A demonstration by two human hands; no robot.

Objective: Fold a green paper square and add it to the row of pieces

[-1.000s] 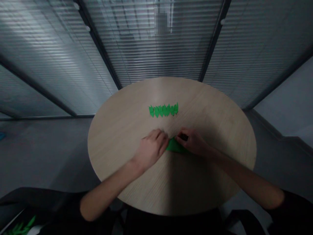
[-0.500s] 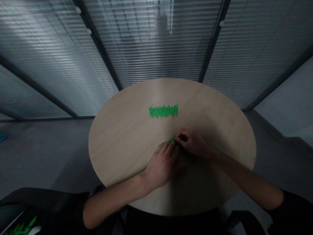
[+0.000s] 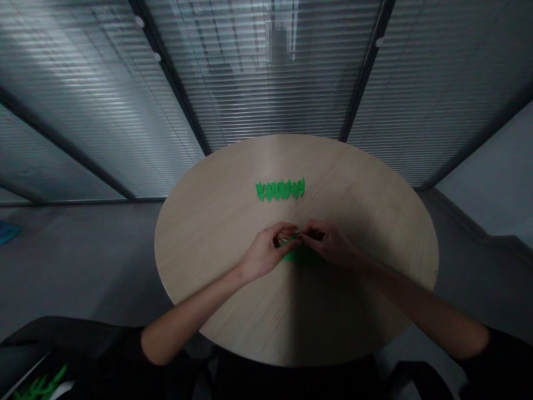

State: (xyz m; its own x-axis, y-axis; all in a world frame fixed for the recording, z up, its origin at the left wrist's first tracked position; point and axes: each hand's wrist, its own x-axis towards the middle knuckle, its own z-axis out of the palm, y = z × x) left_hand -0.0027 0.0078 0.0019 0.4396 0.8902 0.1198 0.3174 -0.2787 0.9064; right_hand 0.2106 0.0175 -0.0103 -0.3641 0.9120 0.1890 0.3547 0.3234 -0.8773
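Note:
Both hands meet near the middle of the round wooden table (image 3: pixel 200 222). A sheet of green paper (image 3: pixel 303 255) shows under and between them, partly hidden by the fingers. My left hand (image 3: pixel 266 250) pinches the paper's edge from the left, thumb below and fingers curled above. My right hand (image 3: pixel 327 241) grips the same edge from the right, its thumb and fingertips close to the left fingertips. Farther back on the tabletop lies a row of several small folded green paper pieces (image 3: pixel 280 190), side by side with pointed ends.
Windows with closed blinds (image 3: pixel 275 100) stand behind the table's far edge. At lower left, more green pieces (image 3: pixel 44 383) lie beside a dark chair-like shape. A blue object (image 3: pixel 7 231) is on the floor at far left.
My left hand has turned from lying palm down over the paper to pinching its edge. More of the green paper now shows below the fingers. The right hand has barely moved.

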